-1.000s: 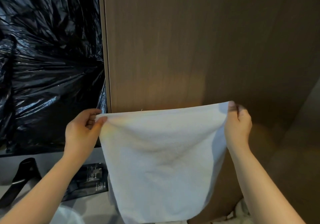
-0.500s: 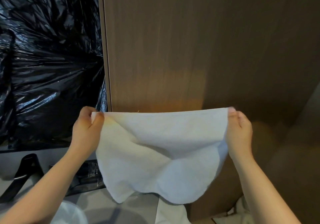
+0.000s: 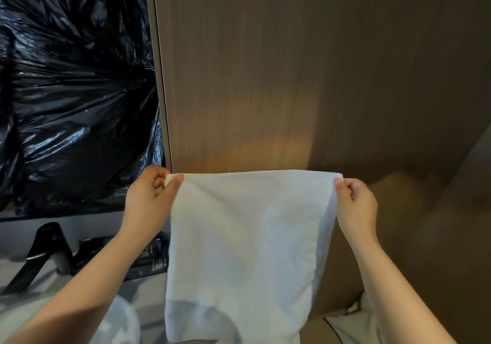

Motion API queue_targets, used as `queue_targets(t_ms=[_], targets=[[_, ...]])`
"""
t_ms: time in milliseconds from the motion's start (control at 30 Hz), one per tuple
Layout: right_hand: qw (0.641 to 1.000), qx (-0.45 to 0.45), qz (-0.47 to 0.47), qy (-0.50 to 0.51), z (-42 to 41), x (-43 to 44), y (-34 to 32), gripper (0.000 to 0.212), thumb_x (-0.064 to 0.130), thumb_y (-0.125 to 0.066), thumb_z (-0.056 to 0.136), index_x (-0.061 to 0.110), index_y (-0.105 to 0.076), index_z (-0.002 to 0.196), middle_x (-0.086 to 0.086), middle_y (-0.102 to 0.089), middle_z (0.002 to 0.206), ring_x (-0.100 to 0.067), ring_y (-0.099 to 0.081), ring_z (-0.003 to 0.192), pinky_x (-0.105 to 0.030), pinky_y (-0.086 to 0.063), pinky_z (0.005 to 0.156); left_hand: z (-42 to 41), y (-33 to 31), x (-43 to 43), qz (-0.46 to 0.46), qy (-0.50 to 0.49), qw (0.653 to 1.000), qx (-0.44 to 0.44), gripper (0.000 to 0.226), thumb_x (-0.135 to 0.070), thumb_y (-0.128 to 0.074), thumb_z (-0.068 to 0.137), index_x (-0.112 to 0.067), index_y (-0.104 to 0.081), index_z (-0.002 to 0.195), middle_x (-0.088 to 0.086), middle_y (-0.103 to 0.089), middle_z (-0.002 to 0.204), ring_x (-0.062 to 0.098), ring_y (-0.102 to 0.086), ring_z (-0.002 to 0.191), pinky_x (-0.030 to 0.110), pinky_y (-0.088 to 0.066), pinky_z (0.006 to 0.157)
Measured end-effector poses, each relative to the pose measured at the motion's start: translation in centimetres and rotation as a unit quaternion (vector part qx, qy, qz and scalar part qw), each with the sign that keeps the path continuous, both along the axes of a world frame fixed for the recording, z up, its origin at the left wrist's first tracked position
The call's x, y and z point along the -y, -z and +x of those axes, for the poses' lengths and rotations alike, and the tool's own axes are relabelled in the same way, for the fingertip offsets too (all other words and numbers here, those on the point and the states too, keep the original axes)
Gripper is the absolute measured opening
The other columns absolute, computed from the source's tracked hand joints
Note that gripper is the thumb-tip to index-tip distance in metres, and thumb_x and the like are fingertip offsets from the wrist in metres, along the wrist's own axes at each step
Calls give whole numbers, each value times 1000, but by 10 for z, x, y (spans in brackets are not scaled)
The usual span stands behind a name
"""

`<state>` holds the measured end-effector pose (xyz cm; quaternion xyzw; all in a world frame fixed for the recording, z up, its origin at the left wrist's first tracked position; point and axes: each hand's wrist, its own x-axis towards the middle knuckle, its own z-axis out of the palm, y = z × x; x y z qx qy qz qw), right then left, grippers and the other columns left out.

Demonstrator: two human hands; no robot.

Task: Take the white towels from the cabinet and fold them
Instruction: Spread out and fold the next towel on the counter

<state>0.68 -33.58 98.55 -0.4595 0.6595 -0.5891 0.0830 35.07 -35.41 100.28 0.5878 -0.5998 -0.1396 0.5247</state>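
Fabric is hanging flat between 2 bare hands: a white towel (image 3: 239, 250), held up by its 2 top corners in front of a brown wood-grain panel (image 3: 265, 78). The left hand (image 3: 148, 200) is pinching the top left corner, with the thumb lying over the hem and the fingers curling behind it. The right hand (image 3: 356, 205) is gripping the top right corner in the same way, its thumb tip pressing on the edge. The top hem is running nearly level and taut between them. The towel is dropping straight down, its lower edge reaching the bottom of the view. Shiny black plastic sheeting (image 3: 74, 91) is filling the space to the left of the panel. Below it, on a pale surface (image 3: 10, 240), a black curved object (image 3: 45, 253) and a black printed packet (image 3: 156, 258) are lying, the packet partly hiding behind the towel. A clear plastic bag (image 3: 119, 322) is showing near the bottom left, and more white cloth (image 3: 345, 325) is lying at the lower right.
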Motion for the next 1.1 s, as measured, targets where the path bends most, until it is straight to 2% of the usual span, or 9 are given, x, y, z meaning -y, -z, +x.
queue_targets(t_ms=[133, 300, 433, 533, 667, 733, 867, 1000, 1100], targets=[[999, 4, -31, -8, 9, -17, -3, 23, 38, -53, 98, 18, -64, 93, 1, -63, 79, -15, -60, 75, -27, -47, 63, -6, -5, -13, 4, 8, 999, -33, 19, -34, -62, 90, -20, -55, 81, 13, -63, 70, 32, -60, 69, 35, -48, 62], [997, 3, -73, -26, 32, -41, -9, 11, 35, -62, 93, 32, -67, 85, 14, -66, 74, -5, -62, 77, -21, -50, 63, -22, -12, -37, 13, 45, 994, -99, 19, -31, -65, 89, -14, -58, 82, 14, -67, 68, 34, -63, 67, 45, -54, 67], [994, 22, -86, -70, 58, -59, -13, 11, 31, -65, 91, 35, -69, 81, 14, -67, 72, -7, -64, 73, -14, -51, 58, -37, -13, -50, 30, 93, 984, -149, 18, -24, -66, 90, -9, -58, 83, 3, -62, 55, 14, -54, 49, 25, -49, 53], [988, 61, -91, -106, 75, -69, -14, 9, 28, -67, 89, 33, -71, 81, 10, -69, 72, -9, -65, 69, -17, -54, 60, -46, -14, -59, 36, 123, 977, -171, 14, -21, -65, 90, -9, -60, 85, -8, -59, 51, 2, -52, 47, 12, -44, 50], [978, 87, -95, -165, 98, -81, -15, 6, 25, -69, 87, 29, -73, 83, 5, -69, 70, -11, -64, 63, -15, -53, 59, -54, -13, -69, 52, 143, 967, -206, 12, -21, -63, 91, -8, -63, 89, -3, -62, 58, 8, -52, 53, 23, -47, 60], [973, 92, -90, -194, 108, -85, -13, 6, 25, -70, 86, 27, -74, 83, 5, -68, 68, -10, -64, 61, -12, -51, 57, -57, -13, -74, 60, 153, 957, -239, 10, -17, -62, 92, -7, -63, 89, 6, -67, 66, 11, -56, 57, 23, -50, 60], [965, 89, -65, -237, 124, -88, -10, 4, 28, -71, 85, 29, -73, 82, 8, -69, 69, -8, -65, 65, -11, -49, 57, -64, -7, -83, 78, 180, 939, -282, 7, -11, -63, 90, -4, -64, 89, 10, -71, 72, 14, -64, 63, 23, -54, 62], [956, 96, -45, -272, 135, -92, -3, 11, 42, -67, 81, 33, -73, 83, 5, -69, 69, -16, -65, 63, -19, -54, 56, -66, 1, -87, 88, 196, 932, -292, 6, -7, -63, 90, 0, -63, 91, 1, -67, 62, 9, -61, 59, 18, -51, 59], [946, 99, -33, -307, 137, -93, -3, 21, 49, -65, 78, 32, -73, 87, 3, -70, 73, -19, -67, 66, -25, -57, 57, -65, 4, -91, 93, 204, 924, -310, 6, -7, -63, 90, -2, -64, 91, 9, -71, 69, 14, -65, 63, 19, -53, 61]])
